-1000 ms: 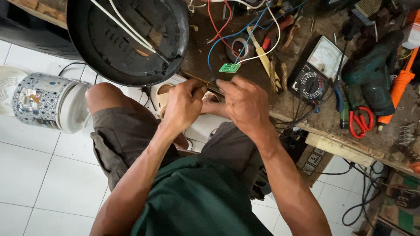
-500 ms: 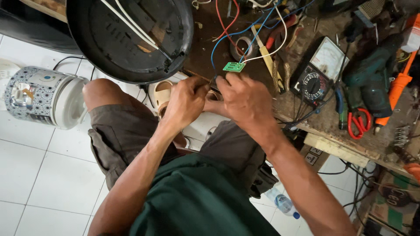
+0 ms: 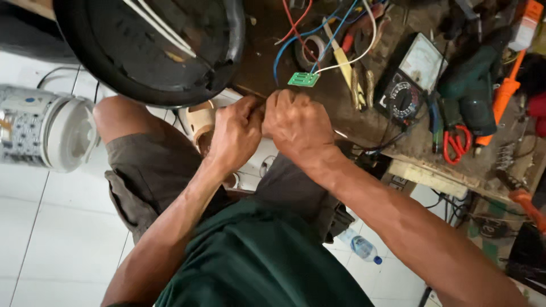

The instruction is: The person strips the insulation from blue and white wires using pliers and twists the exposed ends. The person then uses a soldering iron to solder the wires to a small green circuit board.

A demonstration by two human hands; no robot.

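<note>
Messy wooden worktop (image 3: 273, 62) w/ tools. Left hand (image 3: 236, 133) & right hand (image 3: 296, 122) touch, fingers curled tight, pinching something small, hidden, by green board (image 3: 303, 79), steadying it.

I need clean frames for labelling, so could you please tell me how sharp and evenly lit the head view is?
Head view: soft daylight, no harsh glare; both hands, left hand and right hand, sharp; small green circuit board clear; dark round pan underexposed.
</note>
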